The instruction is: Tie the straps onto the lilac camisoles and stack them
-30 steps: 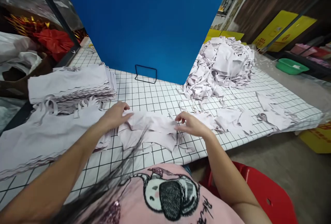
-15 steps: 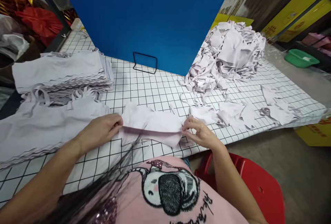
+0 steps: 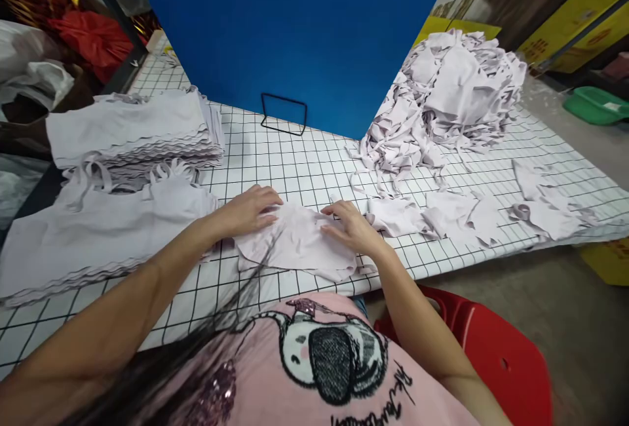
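A pale pinkish-white garment piece [image 3: 299, 246], seemingly a strappy top, lies spread on the checked cloth in front of me. My left hand [image 3: 253, 208] rests on its upper left part with fingers stretched out. At the upper right of the same piece is my right hand [image 3: 348, 224], its fingers apart and bent slightly, touching or just over the fabric. Left of my left hand lies a stack of similar strappy tops [image 3: 108, 229], laid flat with their straps upward. Behind it stands another folded stack [image 3: 132, 128].
A large blue panel [image 3: 295, 33] rises at the back, with a black wire frame [image 3: 284, 115] at its foot. A heap of loose garments [image 3: 457, 88] sits back right. Crumpled pieces [image 3: 459, 216] lie along the right front. A red stool [image 3: 506, 354] stands by the table edge.
Both hands have let go of the garment's side edges and moved inward and up onto its upper part. The garment now lies flatter. The view has shifted slightly.
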### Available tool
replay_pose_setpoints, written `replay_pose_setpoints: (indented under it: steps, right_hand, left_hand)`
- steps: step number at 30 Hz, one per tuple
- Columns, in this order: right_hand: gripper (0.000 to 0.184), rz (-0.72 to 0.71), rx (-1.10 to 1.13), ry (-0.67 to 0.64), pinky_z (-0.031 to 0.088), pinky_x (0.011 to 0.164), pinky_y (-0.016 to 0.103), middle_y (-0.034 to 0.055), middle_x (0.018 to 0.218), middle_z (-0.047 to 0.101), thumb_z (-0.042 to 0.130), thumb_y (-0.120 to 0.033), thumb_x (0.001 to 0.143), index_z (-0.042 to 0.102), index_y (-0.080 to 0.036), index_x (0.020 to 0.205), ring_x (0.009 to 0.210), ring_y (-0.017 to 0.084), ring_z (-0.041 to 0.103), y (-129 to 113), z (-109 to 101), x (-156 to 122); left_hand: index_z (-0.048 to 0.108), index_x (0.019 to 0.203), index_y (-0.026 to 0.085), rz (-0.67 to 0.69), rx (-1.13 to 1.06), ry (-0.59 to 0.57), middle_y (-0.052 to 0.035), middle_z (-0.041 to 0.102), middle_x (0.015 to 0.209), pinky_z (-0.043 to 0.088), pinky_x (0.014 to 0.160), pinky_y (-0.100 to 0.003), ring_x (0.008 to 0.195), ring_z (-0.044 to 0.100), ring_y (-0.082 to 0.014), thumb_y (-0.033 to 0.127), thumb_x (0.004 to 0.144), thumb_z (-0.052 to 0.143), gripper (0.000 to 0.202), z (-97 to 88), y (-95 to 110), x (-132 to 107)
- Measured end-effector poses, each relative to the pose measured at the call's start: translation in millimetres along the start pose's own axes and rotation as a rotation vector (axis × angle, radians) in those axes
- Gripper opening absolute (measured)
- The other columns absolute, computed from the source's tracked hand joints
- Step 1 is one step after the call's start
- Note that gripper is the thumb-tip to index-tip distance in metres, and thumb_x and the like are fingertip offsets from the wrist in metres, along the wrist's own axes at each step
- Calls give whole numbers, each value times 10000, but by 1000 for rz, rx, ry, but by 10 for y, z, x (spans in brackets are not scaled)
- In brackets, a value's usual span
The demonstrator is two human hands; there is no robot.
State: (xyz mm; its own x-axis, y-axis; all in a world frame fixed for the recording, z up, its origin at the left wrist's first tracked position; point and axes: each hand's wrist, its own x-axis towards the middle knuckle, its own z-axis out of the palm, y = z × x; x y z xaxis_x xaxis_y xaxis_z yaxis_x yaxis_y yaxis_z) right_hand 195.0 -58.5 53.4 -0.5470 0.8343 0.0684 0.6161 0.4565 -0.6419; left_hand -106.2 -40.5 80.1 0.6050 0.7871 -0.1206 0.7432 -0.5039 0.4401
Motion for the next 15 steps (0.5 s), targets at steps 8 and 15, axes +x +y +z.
replay_pose_setpoints:
  steps: [8, 15]
  right_hand:
    - [205, 27, 8, -249, 419, 736, 307, 61, 921, 681, 628, -321, 869, 650, -194, 1029, 827, 190, 582, 22, -57, 178]
    - [338, 159, 233, -233, 339, 579, 255, -10, 739, 547, 603, -488, 876, 626, -198, 1047, 645, 121, 454, 204, -246, -90]
  left_hand:
    - [704, 917, 193, -18, -44, -199, -71, 671, 917, 410, 764, -303, 883, 579, -222, 383, 808, 553, 267, -124, -87, 196]
    - [683, 866, 210, -166, -70, -139, -51, 641, 871, 408, 677, -270, 776, 575, -186, 463, 816, 565, 284, -431, -327, 22]
